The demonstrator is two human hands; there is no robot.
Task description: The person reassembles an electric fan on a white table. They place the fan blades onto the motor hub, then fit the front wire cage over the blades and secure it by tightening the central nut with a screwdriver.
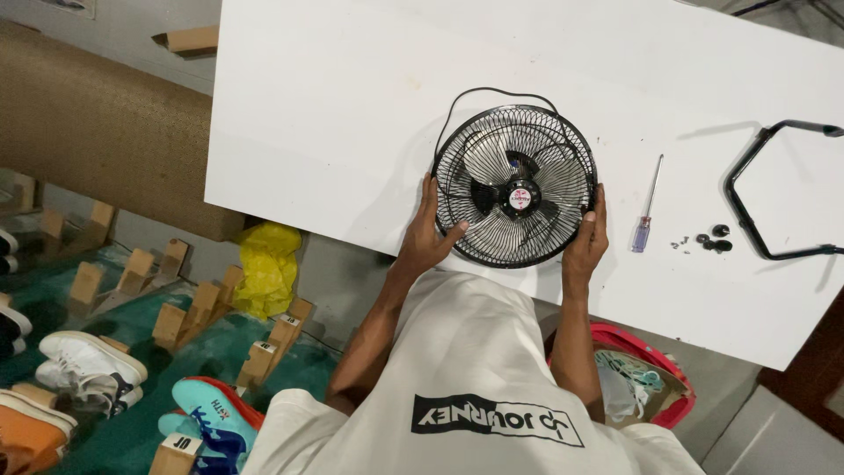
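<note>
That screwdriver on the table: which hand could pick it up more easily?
Probably the right hand: it grips the fan on the side nearer the screwdriver. The left hand holds the far rim.

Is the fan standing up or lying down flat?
Lying flat. The fan rests on the white table, grille facing up, with the left hand and right hand on its rim.

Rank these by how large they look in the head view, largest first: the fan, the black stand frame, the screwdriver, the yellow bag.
1. fan
2. black stand frame, partly cut off at the edge, so unsure against the fan
3. yellow bag, lower and farther away
4. screwdriver
</note>
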